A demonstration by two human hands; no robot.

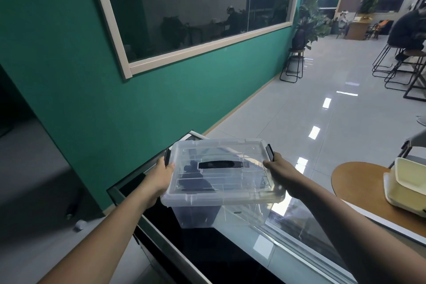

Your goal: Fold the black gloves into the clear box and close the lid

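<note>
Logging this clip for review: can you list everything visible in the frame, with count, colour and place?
clear box: 1, transparent, held over a dark glass-topped table, centre
lid: 1, clear with black handle, sitting on the box
latches: 2, black, at the lid's ends
black gloves: count unclear, dark shape inside the box
glass-topped table: 1, dark, below the box
round table: 1, wooden, right
cream trays: 2, stacked, on the round table
potted plant: 1, green, on a black stand by the teal wall
bar stools: several, black, far right
seated person: 1, dark clothes, far right
left hand: at the left latch
right hand: at the right latch
</note>
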